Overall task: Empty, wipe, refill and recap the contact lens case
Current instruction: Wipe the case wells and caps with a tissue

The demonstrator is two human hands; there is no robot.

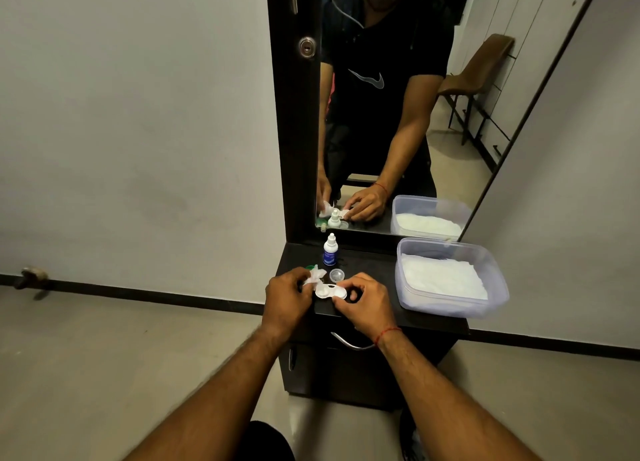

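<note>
The white contact lens case [329, 291] lies on the dark dresser top [367, 263], both wells uncapped. My right hand [363, 303] pinches the case's right end. My left hand [289, 296] holds a crumpled white tissue [317, 275] against the case's left well. A clear round cap [336, 274] lies just behind the case. A green cap [310, 267] peeks out behind the tissue, mostly hidden. A small solution bottle [330, 251] with a blue label and white nozzle stands upright further back.
A clear plastic tub [450, 308] holding white tissues sits on the right of the dresser top, overhanging its edge. A mirror [398, 114] rises behind, with a reflected chair. A drawer handle [349, 342] is below the front edge.
</note>
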